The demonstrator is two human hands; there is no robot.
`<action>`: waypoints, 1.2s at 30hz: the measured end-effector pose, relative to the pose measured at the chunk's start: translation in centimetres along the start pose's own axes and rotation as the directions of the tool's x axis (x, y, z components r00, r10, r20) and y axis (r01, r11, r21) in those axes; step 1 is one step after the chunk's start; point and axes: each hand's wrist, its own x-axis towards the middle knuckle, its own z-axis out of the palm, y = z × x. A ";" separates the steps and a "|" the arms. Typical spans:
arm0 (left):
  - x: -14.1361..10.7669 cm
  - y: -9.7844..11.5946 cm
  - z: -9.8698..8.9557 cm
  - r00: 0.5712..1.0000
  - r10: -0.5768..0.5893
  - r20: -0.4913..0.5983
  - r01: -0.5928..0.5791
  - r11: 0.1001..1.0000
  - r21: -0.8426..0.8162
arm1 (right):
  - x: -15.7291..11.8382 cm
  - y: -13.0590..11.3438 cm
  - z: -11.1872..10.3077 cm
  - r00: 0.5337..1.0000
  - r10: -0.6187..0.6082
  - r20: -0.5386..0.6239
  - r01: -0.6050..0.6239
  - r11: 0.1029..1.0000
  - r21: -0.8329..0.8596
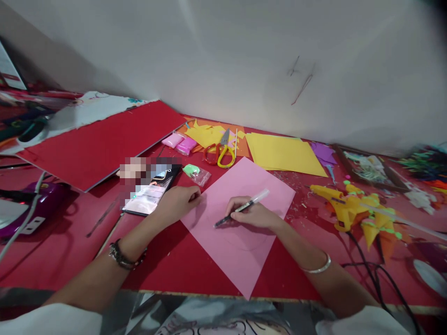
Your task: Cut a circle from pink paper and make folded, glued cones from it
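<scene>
A pink sheet of paper (pixel 244 186) lies turned at an angle on the red table, with faint curved lines on its lower part. My right hand (pixel 249 214) grips a pen (pixel 244 205), its tip low over or on the middle of the sheet. At the sheet's left edge rests my left hand (pixel 181 204), its fingers curled together; whether anything is between them is hidden. A phone (pixel 148 195) with a lit screen lies just left of that hand. Beyond it sits a small packet with green clay (pixel 192 170).
Scissors (pixel 223 151) and yellow scraps lie behind the sheet, near yellow paper (pixel 286 153). A yellow glue gun (pixel 337 204) with a black cable is at right, below a tray (pixel 370 170). A red board (pixel 104 142) and purple device (pixel 42 211) occupy the left.
</scene>
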 end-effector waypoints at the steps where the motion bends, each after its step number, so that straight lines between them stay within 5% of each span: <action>1: 0.0 0.1 0.0 1.000 0.001 0.002 -0.001 1.000 -0.001 | 0.0 0.0 0.2 0.999 -0.003 -0.047 0.004 0.999 0.031; 4: 0.1 0.2 -0.1 1.000 0.001 0.002 -0.001 1.000 -0.003 | 0.1 0.1 0.8 0.991 -0.012 -0.133 0.016 0.999 0.035; 11: 0.1 -0.1 0.1 1.000 0.002 0.017 -0.002 1.000 0.001 | 0.0 0.0 1.1 0.993 -0.025 -0.114 0.018 0.998 -0.064; 20: 0.1 -0.3 0.1 1.000 -0.005 0.025 0.005 1.000 0.002 | -0.5 -0.5 -1.5 0.961 0.088 0.261 -0.057 0.991 -0.123; 28: 0.1 -0.1 -0.1 1.000 0.016 0.020 -0.016 1.000 0.004 | -0.1 -0.4 0.0 0.999 -0.026 -0.043 0.029 0.996 0.086; 36: 0.1 -0.1 0.1 1.000 0.019 0.009 -0.019 1.000 -0.002 | 0.2 0.6 1.8 0.978 -0.046 -0.205 0.034 0.997 -0.064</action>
